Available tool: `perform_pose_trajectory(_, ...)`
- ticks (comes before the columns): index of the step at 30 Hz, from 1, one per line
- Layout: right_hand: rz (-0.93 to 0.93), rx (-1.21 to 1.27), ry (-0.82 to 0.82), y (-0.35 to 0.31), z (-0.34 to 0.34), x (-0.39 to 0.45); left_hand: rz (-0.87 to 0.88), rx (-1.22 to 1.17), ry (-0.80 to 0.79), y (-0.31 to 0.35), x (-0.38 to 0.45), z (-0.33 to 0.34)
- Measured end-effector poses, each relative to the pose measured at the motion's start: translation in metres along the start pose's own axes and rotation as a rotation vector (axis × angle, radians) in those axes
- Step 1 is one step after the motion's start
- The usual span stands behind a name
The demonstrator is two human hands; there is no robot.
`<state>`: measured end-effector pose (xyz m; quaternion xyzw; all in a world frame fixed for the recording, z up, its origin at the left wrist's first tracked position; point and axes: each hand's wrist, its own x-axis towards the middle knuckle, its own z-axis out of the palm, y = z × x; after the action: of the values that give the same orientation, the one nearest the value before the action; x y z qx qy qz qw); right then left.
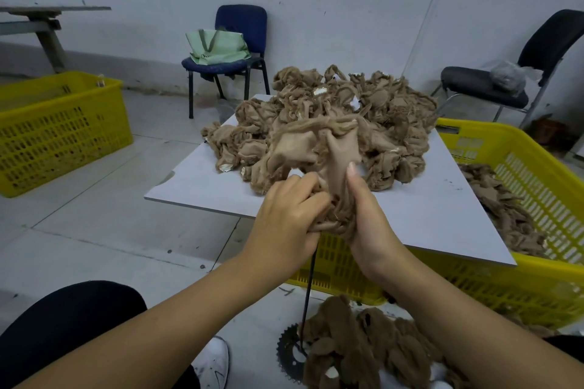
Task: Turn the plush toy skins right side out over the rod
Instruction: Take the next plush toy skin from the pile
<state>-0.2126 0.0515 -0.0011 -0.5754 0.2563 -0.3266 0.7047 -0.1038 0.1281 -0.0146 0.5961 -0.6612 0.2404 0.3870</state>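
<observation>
- The left hand [286,211] and the right hand [366,215] both clenched one tan plush skin [319,151], held just in front of the person at the centre of the view, over a thin dark rod [309,290] that rose from a toothed disc [289,347] on the floor at 6 o'clock.
- The left fingers curled into the bunched lower folds; the right thumb pressed flat up the fabric while the other fingers wrapped the bunch.
- Risk: I judged that pulling down too hard could drive the rod tip through a seam, because the fabric was gathered thickly around it.
- Risk: a limb of the skin might stay inverted if the folds jammed, since the rod top was hidden inside the cloth.
- Risk: the base might tip, as only the disc seemed to steady the rod.
- Count: one rod, one disc, one skin in hand.
- Count: one heap of unturned skins [347,104] on the white board [442,215] at 12 o'clock; too tangled to number.
- Count: one furry pile [373,350] at 5 o'clock, probably finished pieces.
- Count: two yellow crates, one [47,136] at 9 o'clock, one [521,230] at 3 o'clock; two chairs [240,41] behind.
</observation>
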Motion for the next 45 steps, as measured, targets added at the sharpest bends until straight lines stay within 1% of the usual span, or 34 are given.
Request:
perform_pose_trajectory(3, -0.042, -0.071, -0.012, 0.002, -0.002, 0.003, -0.013, -0.119, -0.096, -0.003, 0.002, -0.004)
perform_pose_trajectory(5, -0.040, -0.016, -0.021, 0.003, -0.004, 0.003, -0.117, -0.260, -0.184, -0.005, 0.003, -0.010)
perform_pose_trajectory(7, -0.037, 0.076, -0.069, 0.002, -0.004, 0.003, -0.241, -0.407, -0.263, -0.008, 0.003, -0.017)
perform_pose_trajectory(9, -0.045, 0.124, -0.096, -0.002, -0.003, 0.003, -0.330, -0.505, -0.309, -0.009, 0.004, -0.022)
perform_pose_trajectory(11, -0.038, 0.140, -0.106, -0.005, -0.003, 0.003, -0.396, -0.587, -0.265, -0.008, 0.005, -0.024)
perform_pose_trajectory(14, 0.028, 0.175, -0.052, -0.005, -0.002, 0.007, -0.454, -0.553, -0.163, -0.009, 0.006, -0.022)
perform_pose_trajectory(16, 0.076, 0.202, -0.039, -0.007, -0.001, 0.010, -0.518, -0.598, -0.124, -0.011, 0.010, -0.022)
perform_pose_trajectory(18, 0.107, 0.265, -0.081, -0.007, -0.002, 0.013, -0.569, -0.664, -0.077, -0.015, 0.014, -0.024)
perform_pose_trajectory(20, 0.103, 0.326, -0.157, -0.008, -0.003, 0.014, -0.614, -0.713, -0.023, -0.019, 0.018, -0.027)
perform_pose_trajectory(23, 0.031, 0.285, -0.217, -0.010, -0.005, 0.016, -0.683, -0.832, 0.056, -0.023, 0.023, -0.028)
perform_pose_trajectory(26, -0.062, 0.129, -0.237, -0.011, -0.005, 0.018, -0.620, -0.789, 0.081, -0.024, 0.026, -0.027)
perform_pose_trajectory(29, -0.117, 0.016, -0.171, -0.015, -0.007, 0.016, -0.537, -0.716, 0.064, -0.022, 0.028, -0.022)
perform_pose_trajectory(31, -0.140, -0.030, -0.085, -0.015, -0.006, 0.017, -0.500, -0.605, 0.044, -0.018, 0.027, -0.017)
perform_pose_trajectory(34, -0.154, -0.054, 0.005, -0.017, -0.002, 0.016, -0.395, -0.358, 0.092, -0.019, 0.024, -0.012)
perform_pose_trajectory(35, -0.156, -0.051, 0.023, -0.018, -0.001, 0.016, -0.356, -0.323, 0.087, -0.021, 0.023, -0.012)
perform_pose_trajectory(36, -0.157, -0.050, 0.033, -0.018, -0.001, 0.016, -0.354, -0.345, 0.046, -0.022, 0.021, -0.012)
perform_pose_trajectory(38, -0.162, -0.063, 0.030, -0.018, -0.002, 0.017, -0.450, -0.514, -0.065, -0.020, 0.017, -0.014)
perform_pose_trajectory(39, -0.164, -0.072, 0.023, -0.017, -0.003, 0.018, -0.490, -0.597, -0.094, -0.019, 0.015, -0.015)
perform_pose_trajectory(41, -0.171, -0.084, -0.001, -0.015, -0.002, 0.016, -0.486, -0.670, -0.090, -0.019, 0.010, -0.015)
perform_pose_trajectory(43, -0.182, -0.092, -0.021, -0.011, 0.002, 0.013, -0.444, -0.693, -0.075, -0.019, 0.007, -0.015)
perform_pose_trajectory(45, -0.199, -0.116, -0.022, -0.006, 0.004, 0.010, -0.446, -0.703, -0.087, -0.019, 0.004, -0.014)
